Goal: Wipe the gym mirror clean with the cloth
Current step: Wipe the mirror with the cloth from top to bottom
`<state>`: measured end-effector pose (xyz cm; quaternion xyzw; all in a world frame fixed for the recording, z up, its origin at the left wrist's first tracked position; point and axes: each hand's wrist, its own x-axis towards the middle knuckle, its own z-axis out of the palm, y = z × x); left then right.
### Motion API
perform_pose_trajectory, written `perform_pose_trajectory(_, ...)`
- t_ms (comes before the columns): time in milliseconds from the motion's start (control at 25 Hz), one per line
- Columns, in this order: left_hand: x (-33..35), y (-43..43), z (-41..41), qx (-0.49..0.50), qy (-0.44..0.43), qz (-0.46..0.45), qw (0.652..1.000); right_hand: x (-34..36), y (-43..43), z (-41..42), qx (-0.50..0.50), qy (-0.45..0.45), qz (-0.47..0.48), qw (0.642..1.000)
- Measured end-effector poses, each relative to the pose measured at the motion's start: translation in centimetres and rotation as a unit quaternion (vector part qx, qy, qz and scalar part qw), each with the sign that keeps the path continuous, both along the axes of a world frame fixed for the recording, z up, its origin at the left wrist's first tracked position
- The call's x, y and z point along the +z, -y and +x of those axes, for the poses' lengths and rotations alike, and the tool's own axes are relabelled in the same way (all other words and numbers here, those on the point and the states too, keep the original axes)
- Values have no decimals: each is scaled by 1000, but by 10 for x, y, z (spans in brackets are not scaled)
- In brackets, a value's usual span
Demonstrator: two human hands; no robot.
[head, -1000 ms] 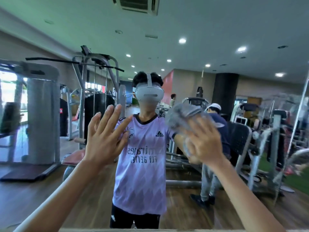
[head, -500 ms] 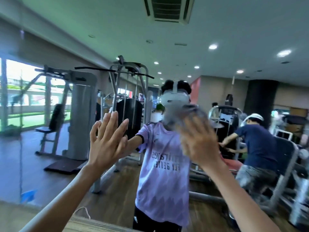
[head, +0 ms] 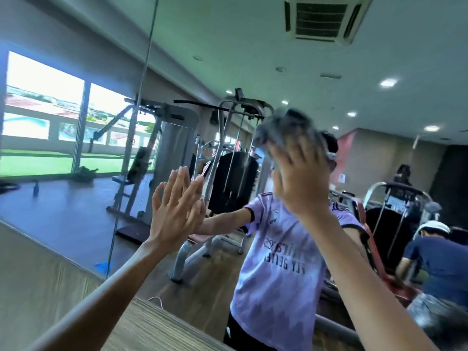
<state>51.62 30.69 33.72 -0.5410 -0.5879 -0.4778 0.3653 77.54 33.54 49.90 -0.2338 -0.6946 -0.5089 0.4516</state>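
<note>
Head view: the mirror (head: 228, 59) fills nearly the whole frame, and a vertical seam (head: 141, 97) between its panels runs down the left part. The left hand (head: 177, 206) lies flat on the glass with fingers straight and together, fingertips meeting their own reflection. It holds nothing and appears to serve as a brace. The right hand (head: 301, 178) is higher and to the right, its fingers spread and pressing the grey cloth (head: 286, 130) against the mirror. The cloth is bunched and blurred (likely mid-stroke), and it bulges out above the fingertips. A wooden ledge (head: 152, 330) runs below the glass.

Several things could go wrong from here. The cloth looks pinned by pressure, not gripped, so a fast sweep or a lighter press could let it slide out from under the fingers and drop behind the ledge. Because it is wadded, only part of it meets the glass, which may leave streaks or missed bands. The bare left palm will probably leave prints where it rests, and that patch would then need wiping too.
</note>
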Motion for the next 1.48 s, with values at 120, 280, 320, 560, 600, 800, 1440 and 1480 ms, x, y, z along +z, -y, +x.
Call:
perform_pose_trajectory(120,5,-1,-20,-2,39,8,999,-10,8,-51,15,-106,-49,993)
perform_pose_trajectory(280,5,2,-62,-19,116,5,993,-44,3,-91,-16,378,-11,926)
perform_pose_trajectory(320,5,3,-73,-12,118,7,993,-21,0,-97,-29,401,9,916)
perform_pose_trajectory(560,-5,-6,-108,10,199,21,980,-14,5,-183,3,166,-37,986)
perform_pose_trajectory(600,-9,-5,-112,5,198,20,980,-24,5,-195,9,317,-33,948)
perform_pose_trajectory(800,-14,-4,-118,12,166,20,986,76,1,-245,9,280,-7,960)
perform_pose_trajectory(1440,-92,-14,-112,22,234,42,971,-79,16,-258,55,386,-76,918)
perform_pose_trajectory(1480,-100,-12,-110,13,234,45,971,-88,14,-248,49,505,-82,858)
